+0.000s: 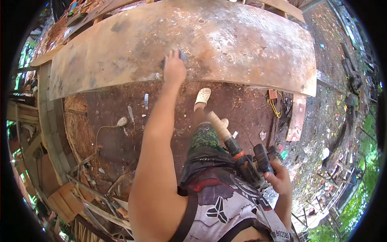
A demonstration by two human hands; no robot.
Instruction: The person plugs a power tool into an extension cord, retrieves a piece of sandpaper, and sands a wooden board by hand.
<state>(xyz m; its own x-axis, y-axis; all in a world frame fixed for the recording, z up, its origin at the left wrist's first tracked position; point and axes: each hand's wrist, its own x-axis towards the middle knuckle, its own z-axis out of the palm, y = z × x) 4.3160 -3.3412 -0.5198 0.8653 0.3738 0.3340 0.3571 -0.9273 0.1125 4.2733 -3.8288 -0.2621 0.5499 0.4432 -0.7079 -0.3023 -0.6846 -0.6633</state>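
My left hand [175, 69] is pressed down near the front edge of a large wooden board [121, 52], its fingers closed round a dark grey block [182, 55]. The hand is smeared by motion and covers most of the block. Close to my right hip, my right hand [279, 178] grips a black cordless blower [244, 163] with an orange ring. A tan tube [219, 125] is fitted on its front and points forward and left, toward the board. The board is worn, with pale dusty patches and dark stains.
Below the board is brown earth with litter and a pale round object on a cord [121, 121]. A yellow cord [275, 107] hangs under the board's right side, near a plank [296, 119]. Metal bars [90, 183] and timber stand at left. My feet wear cream clogs [203, 95].
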